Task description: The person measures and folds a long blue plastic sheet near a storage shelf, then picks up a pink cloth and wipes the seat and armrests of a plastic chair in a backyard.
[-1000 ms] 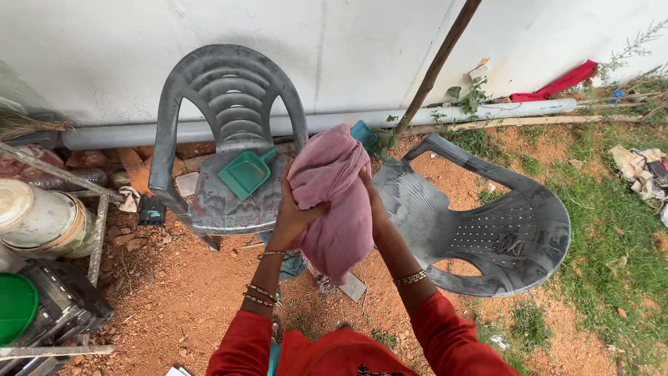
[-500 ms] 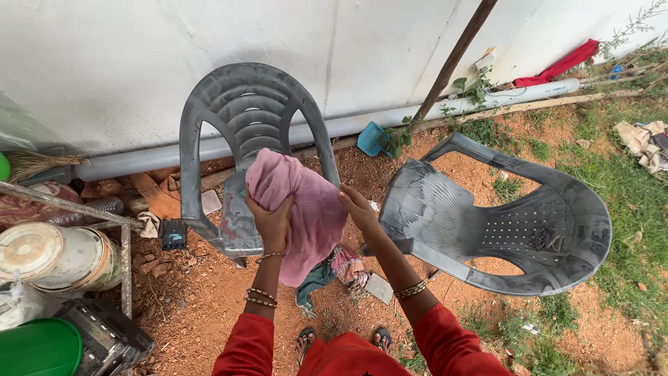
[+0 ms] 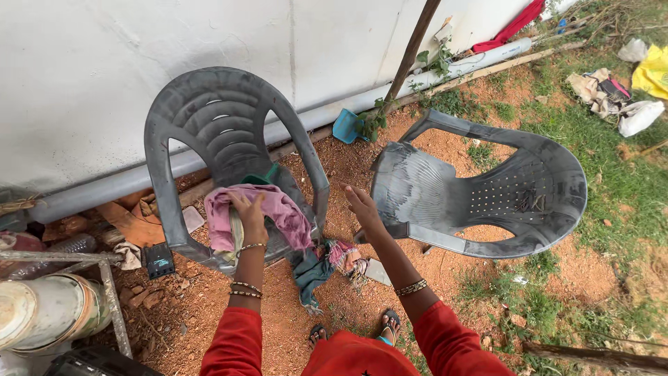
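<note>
My left hand (image 3: 249,212) rests on a crumpled pink cloth (image 3: 282,212) that lies on the seat of an upright grey plastic chair (image 3: 209,118). A green plastic scoop (image 3: 261,175) peeks out behind the cloth on that seat. My right hand (image 3: 362,207) hovers with fingers apart and nothing in it, between the upright chair and a second grey chair (image 3: 487,195) that lies tipped on its side. A striped teal and pink cloth (image 3: 327,261) hangs off the front of the seat down to the red soil.
A white wall with a grey pipe (image 3: 104,188) runs behind the chairs. A leaning wooden pole (image 3: 410,49) and a blue scoop (image 3: 344,127) are near it. A metal drum (image 3: 42,313) on a frame stands at left. Rags (image 3: 626,90) lie on the grass at right.
Both hands held the pink cloth up; now it has been lowered onto the upright chair's seat. My right hand has let go and my left stays on it.
</note>
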